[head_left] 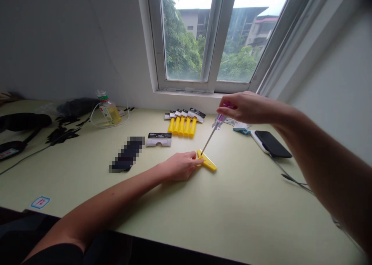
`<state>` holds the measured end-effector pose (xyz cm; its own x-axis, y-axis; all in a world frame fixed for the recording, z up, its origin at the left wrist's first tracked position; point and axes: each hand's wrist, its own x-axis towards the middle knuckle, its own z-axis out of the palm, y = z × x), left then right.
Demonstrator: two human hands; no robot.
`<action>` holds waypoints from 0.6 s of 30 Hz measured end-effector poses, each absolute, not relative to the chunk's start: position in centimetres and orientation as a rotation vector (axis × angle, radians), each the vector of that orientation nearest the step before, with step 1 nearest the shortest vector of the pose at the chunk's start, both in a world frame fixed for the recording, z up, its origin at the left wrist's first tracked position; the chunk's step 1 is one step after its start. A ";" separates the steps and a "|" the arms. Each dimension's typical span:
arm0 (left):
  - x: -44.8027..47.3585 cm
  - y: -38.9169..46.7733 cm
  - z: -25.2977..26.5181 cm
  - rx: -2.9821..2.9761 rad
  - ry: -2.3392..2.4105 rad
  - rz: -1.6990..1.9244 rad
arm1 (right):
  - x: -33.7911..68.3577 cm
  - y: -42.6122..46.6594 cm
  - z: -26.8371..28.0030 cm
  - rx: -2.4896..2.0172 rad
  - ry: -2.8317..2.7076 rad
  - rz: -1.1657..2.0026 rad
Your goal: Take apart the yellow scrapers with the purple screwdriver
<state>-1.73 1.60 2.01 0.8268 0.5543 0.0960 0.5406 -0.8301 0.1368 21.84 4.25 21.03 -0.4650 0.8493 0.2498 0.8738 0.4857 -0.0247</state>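
My left hand is closed around the handle of a yellow scraper, pressing it to the tabletop. The scraper's wide head points right, and most of its handle is hidden under my fingers. Above it, my right hand grips the clear and purple handle of a screwdriver. The screwdriver leans, its tip touching the scraper's head near my left fingertips. Whether the tip sits in a screw is too small to tell.
Several yellow handles with black-and-white cards lie by the window. A loose card and a blurred-out dark object are to the left. Farther left stands a bottle of yellow liquid. A phone with a cable is at right.
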 end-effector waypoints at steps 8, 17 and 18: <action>-1.9 1.5 2.4 2.983 0.879 0.184 | 21.1 5.8 21.8 -1.632 -2.370 -0.005; -2.0 1.8 2.4 2.984 0.836 0.168 | 20.5 5.9 22.3 -1.587 -2.529 0.217; -2.0 1.8 2.3 2.985 0.835 0.167 | 20.3 5.8 22.1 -1.703 -2.441 0.161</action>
